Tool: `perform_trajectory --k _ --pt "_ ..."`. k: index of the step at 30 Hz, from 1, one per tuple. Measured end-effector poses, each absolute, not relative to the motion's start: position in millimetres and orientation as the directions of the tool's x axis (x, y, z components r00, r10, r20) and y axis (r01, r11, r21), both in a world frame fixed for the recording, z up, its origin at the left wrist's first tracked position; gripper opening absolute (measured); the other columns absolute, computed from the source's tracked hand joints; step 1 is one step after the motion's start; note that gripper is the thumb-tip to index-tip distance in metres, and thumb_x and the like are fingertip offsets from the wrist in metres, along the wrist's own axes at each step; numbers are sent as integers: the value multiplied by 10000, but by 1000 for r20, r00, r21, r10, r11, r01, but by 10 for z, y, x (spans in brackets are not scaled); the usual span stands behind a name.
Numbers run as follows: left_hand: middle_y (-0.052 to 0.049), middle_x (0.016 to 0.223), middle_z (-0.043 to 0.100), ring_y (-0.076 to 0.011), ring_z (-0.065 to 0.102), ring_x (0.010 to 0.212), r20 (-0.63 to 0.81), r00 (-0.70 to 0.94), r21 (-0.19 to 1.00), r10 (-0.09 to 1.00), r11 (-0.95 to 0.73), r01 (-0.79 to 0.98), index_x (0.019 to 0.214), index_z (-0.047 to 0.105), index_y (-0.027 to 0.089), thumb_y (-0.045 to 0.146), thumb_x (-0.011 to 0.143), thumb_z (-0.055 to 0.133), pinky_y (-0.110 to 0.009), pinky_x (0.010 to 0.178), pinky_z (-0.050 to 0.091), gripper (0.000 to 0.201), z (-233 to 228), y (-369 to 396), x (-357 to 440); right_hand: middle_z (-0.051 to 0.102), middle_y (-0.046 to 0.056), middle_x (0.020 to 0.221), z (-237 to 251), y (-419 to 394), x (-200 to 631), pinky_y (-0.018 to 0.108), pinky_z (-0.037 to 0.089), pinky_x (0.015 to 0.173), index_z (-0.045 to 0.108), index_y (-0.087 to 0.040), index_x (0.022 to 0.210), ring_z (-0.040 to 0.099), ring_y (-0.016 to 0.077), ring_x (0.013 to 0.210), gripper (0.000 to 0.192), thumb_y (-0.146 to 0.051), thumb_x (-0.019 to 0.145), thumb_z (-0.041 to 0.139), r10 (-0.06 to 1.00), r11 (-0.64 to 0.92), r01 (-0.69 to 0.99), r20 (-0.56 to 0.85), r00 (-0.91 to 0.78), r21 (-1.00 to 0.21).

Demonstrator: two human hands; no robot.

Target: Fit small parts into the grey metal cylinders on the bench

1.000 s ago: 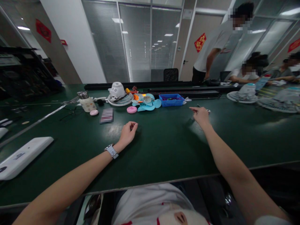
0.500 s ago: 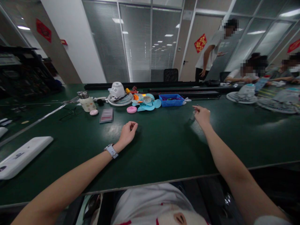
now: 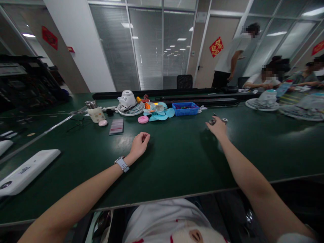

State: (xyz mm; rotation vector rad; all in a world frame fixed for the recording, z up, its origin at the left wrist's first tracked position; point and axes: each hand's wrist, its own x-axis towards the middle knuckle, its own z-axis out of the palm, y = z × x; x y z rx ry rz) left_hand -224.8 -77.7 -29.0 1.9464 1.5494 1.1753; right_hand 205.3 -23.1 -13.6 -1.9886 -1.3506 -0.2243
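The right hand has closed on a small metal part at the bench; pinch it firmly and lift straight, while the left hand rests loosely curled, empty

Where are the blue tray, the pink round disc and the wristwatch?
blue tray (image 3: 185,112), head view, front wall.
pink round disc (image 3: 143,119), head view, top face.
wristwatch (image 3: 122,164), head view, strap on the left wrist.

right hand is stretched out right of center, fingertips on a small round metal part, another tiny silvery piece just beside it
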Motion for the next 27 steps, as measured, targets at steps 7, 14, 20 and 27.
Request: perform_trajectory --k 7,14,20,27 --pt "-69 944 680 -196 612 843 382 65 727 922 -343 594 980 648 181 425 897 513 -323 737 484 292 -267 -802 -2241 718 114 1023 -136 -286 1576 462 512 901 641 -212 1253 676 281 933 550 -384 740 741 779 -25 832 510 364 -555" --pt "-53 1066 672 -217 571 1009 482 250 632 840 -531 565 1135 691 267 470 904 549 -353 862 453 339 -140 -984 -2139 727 35 963 -169 -819 22 358 553 821 437 -256 1433 697 186 832 778 -334 734 768 861 507 408 434 -264 -759" --pt "-54 1073 664 -233 556 1021 472 269 601 839 -530 598 1048 751 287 456 900 565 -394 914 426 292 -96 -1044 -2068 667 35 1207 -257 -1036 -268 405 525 890 382 -325 1462 675 205 934 770 -375 777 730 802 595 436 462 -379 -676" --pt "-40 985 725 -234 589 990 527 194 624 828 -531 572 939 783 286 447 873 609 -392 901 440 246 -18 -918 -2097 665 35 1207 -281 -1059 -252 401 523 894 417 -311 1429 670 208 964 720 -374 783 729 813 580 455 447 -374 -675"
